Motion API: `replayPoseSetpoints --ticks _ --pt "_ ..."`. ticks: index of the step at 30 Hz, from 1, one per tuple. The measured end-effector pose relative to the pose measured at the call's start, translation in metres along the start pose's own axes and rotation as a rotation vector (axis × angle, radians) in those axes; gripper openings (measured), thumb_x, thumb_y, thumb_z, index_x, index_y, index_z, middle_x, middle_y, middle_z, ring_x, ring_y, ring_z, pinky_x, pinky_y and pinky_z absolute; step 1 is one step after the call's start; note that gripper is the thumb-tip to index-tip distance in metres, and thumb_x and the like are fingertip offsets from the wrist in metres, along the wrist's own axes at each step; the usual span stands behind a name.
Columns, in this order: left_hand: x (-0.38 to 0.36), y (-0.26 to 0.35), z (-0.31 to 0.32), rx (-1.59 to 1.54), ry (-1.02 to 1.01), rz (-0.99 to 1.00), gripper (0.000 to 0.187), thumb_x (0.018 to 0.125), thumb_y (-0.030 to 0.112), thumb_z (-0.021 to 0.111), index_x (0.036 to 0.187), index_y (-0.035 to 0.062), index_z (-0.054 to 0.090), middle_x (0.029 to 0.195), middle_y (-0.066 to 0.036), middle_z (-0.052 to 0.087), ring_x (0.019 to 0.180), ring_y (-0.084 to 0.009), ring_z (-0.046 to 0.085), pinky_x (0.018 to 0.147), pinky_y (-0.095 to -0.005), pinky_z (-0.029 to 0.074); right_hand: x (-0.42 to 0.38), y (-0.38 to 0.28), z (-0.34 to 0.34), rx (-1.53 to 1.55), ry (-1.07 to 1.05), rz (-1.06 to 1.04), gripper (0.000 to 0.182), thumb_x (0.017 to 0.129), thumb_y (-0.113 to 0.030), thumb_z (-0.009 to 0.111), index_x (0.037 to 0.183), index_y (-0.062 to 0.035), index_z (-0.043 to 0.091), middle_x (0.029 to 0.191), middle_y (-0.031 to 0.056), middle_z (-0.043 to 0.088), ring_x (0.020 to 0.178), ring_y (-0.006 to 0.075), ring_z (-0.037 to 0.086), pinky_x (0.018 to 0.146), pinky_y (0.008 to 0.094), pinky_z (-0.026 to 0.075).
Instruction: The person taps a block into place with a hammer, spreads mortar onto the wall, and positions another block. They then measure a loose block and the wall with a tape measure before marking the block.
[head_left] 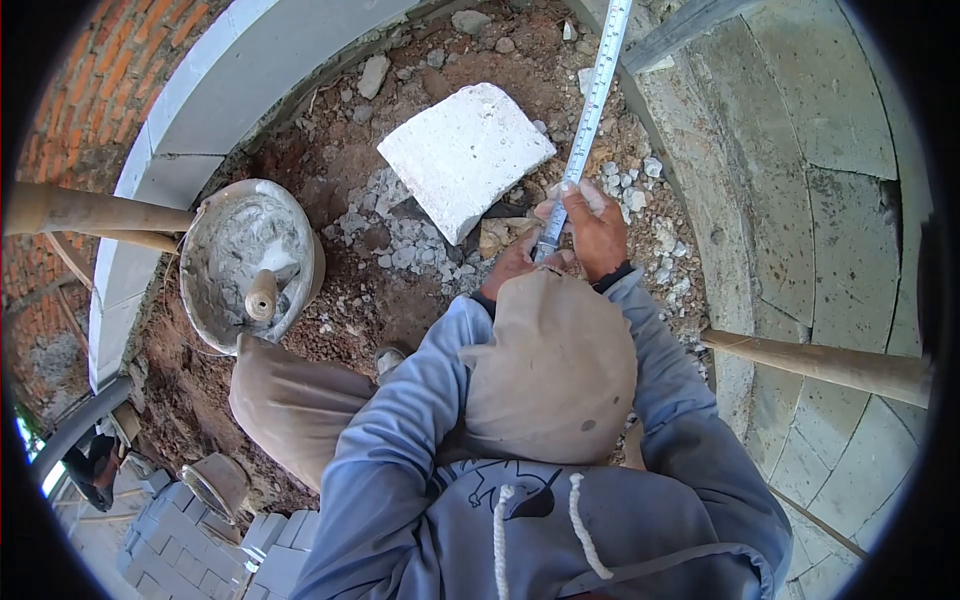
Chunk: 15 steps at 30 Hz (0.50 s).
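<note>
A white tape measure with dark markings stretches from the top of the view down to my hands, just beyond my raised knee. My right hand pinches it between thumb and fingers. Lower down, my left hand closes around its near end; the knee partly hides these fingers. Left of the tape, a white block with rough edges lies tilted over rubble. A yellowish stone rests beside my left hand.
A bucket of wet grey mortar stands at left, a wooden tool handle sticking out. A curved pale block wall borders the left, a grey block wall the right. Bamboo poles jut in. Crushed stones cover the soil.
</note>
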<state>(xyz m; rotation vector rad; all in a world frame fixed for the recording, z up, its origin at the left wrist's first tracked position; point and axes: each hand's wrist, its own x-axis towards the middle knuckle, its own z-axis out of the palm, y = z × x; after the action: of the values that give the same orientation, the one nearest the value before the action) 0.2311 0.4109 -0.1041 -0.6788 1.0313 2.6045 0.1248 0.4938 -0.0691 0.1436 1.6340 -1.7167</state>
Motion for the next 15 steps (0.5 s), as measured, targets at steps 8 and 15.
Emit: replayPoseSetpoints --ticks 8,15 --pt "-0.005 -0.005 -0.009 0.152 0.054 -0.134 0.025 0.083 0.019 0.064 0.102 0.006 0.054 0.075 0.002 0.056 0.064 -0.0063 0.055 0.058 -0.022 0.045 -0.001 0.024 -0.039 -0.273 0.018 -0.191 0.024 0.087 -0.017 0.056 0.097 0.0042 0.062 0.084 0.0055 0.063 0.078 0.0119 0.057 0.07 0.0242 0.045" --pt "-0.01 -0.012 -0.022 -0.022 0.114 -0.03 0.029 0.081 0.014 0.064 0.106 0.0014 0.056 0.083 -0.003 0.062 0.07 -0.0085 0.059 0.059 -0.0222 0.047 -0.01 0.053 -0.056 -0.28 -0.105 -0.081 0.023 0.086 -0.016 0.056 0.1 0.0019 0.062 0.09 0.0055 0.063 0.081 0.0124 0.058 0.072 0.025 0.046"
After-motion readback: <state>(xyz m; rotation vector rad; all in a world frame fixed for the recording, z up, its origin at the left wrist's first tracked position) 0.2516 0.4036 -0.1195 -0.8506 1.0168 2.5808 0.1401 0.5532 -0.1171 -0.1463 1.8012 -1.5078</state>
